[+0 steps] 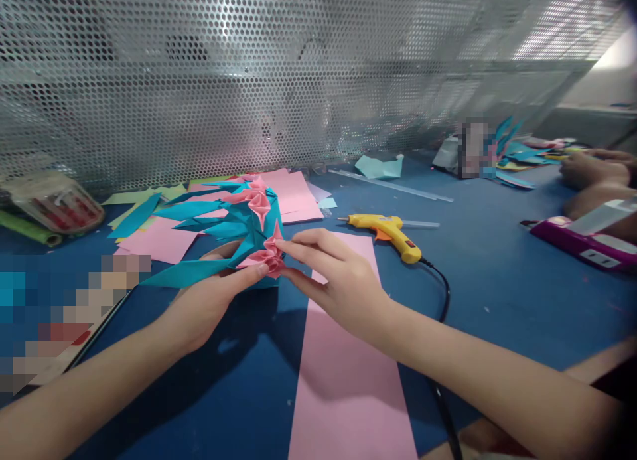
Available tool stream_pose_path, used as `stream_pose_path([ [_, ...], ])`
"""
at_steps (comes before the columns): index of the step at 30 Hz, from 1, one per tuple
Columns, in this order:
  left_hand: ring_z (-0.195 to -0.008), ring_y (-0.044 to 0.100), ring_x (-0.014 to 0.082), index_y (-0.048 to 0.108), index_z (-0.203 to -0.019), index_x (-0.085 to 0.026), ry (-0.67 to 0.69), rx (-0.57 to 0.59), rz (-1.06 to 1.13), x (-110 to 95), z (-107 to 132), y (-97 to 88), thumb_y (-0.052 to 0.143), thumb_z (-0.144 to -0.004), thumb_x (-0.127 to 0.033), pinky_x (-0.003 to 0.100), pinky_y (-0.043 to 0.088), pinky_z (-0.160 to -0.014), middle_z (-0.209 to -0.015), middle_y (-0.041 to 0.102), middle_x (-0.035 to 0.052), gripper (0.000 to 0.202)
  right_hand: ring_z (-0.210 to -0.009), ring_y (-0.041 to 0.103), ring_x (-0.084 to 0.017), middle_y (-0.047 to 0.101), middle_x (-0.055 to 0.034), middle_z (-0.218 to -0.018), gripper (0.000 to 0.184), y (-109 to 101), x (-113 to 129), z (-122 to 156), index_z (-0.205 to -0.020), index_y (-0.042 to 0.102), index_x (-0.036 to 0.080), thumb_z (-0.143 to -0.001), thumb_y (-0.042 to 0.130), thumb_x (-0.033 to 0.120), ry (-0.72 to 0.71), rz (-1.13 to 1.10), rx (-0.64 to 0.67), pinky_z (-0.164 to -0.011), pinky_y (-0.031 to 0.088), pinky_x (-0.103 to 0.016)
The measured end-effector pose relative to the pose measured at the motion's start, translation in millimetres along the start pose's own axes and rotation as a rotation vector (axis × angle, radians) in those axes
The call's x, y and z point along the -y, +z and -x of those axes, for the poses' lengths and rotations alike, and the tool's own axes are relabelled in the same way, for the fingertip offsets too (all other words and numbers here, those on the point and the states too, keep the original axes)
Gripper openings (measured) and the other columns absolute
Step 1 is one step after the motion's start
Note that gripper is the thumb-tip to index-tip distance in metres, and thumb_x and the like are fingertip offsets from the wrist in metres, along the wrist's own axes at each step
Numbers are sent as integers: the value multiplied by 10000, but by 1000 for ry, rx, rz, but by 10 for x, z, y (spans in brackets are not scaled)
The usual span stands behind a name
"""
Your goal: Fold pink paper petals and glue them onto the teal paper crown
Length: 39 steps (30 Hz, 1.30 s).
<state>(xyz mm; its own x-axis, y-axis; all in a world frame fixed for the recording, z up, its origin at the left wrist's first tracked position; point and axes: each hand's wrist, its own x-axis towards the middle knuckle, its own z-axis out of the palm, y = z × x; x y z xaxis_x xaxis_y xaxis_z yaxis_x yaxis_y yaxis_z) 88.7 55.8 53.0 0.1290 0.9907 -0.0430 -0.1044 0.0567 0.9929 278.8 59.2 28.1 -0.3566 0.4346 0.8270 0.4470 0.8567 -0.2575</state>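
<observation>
A folded paper model (233,224) of teal spikes with pink folded pieces is held above the blue table (497,274). My left hand (209,301) grips it from below, thumb pressed on a pink folded piece (269,257) at its front. My right hand (333,274) comes in from the right, its fingertips pinched on that same pink piece. A second pink piece (256,198) sits higher on the model.
A long pink paper strip (343,374) lies under my right arm. A yellow glue gun (393,231) with a black cord lies right of it. Pink and green sheets (293,194) lie behind. Another person's hands (594,171) rest at far right beside a purple box (580,241).
</observation>
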Motion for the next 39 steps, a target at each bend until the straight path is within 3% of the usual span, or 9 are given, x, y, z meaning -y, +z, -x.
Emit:
stream_pose_path([
  [6,-1004,745,291,770,-1011,-247,24,-41,-79,59,-13,-38,891,-649,-322,370,579,-909,-986,816,34,389,-977,680,-203,674,-116,-1075,279,11,19,30,-1245,663,169,-978,584,151,21,-28,14,-857,623,-345],
  [11,-1041,734,298,773,-984,-249,42,-44,-126,18,-4,-38,890,-636,-344,378,573,-924,-960,819,39,379,-924,676,-185,676,-93,-1053,210,3,39,17,-1154,695,197,-957,625,181,101,-114,9,-836,612,-336],
  [15,-989,748,301,781,-970,-236,26,-48,-158,-16,4,-21,897,-616,-348,386,574,-911,-859,820,32,389,-786,644,-146,659,-38,-928,149,-15,38,7,-1024,643,200,-889,707,203,305,-240,-17,-727,590,-291],
  [19,-1039,730,342,787,-929,-236,24,-100,-201,0,6,-20,911,-564,-373,411,554,-932,-835,816,52,409,-757,659,-144,655,-34,-896,365,22,16,15,-1061,542,181,-834,781,335,539,-427,5,-654,582,-271],
  [21,-1071,716,365,790,-913,-231,20,-112,-217,6,11,-23,913,-558,-370,423,547,-936,-855,818,65,400,-749,675,-146,684,-31,-863,375,50,17,11,-1061,585,170,-826,788,380,602,-530,73,-656,578,-269],
  [25,-989,741,362,797,-872,-228,40,-55,-218,-9,21,-25,926,-554,-346,404,576,-879,-894,826,73,362,-707,654,-135,688,0,-760,238,83,47,-1,-843,671,166,-831,777,378,665,-679,154,-661,543,-262],
  [28,-983,739,350,801,-844,-234,64,-34,-239,-23,21,-35,912,-585,-388,391,580,-871,-872,826,70,321,-783,664,-142,722,-7,-835,177,92,60,3,-889,703,174,-840,771,329,703,-752,141,-747,534,-277],
  [32,-976,742,315,803,-829,-261,83,4,-287,-9,12,-67,902,-615,-366,355,582,-866,-926,830,41,258,-888,687,-159,753,-12,-937,230,109,65,6,-957,719,203,-817,796,369,757,-891,123,-846,533,-296],
  [39,-998,735,318,820,-857,-288,126,-15,-397,39,-9,-106,878,-675,-358,379,536,-952,-963,831,22,204,-790,669,-121,710,35,-808,232,113,107,-23,-825,725,224,-743,852,400,859,-1054,81,-812,544,-251],
])
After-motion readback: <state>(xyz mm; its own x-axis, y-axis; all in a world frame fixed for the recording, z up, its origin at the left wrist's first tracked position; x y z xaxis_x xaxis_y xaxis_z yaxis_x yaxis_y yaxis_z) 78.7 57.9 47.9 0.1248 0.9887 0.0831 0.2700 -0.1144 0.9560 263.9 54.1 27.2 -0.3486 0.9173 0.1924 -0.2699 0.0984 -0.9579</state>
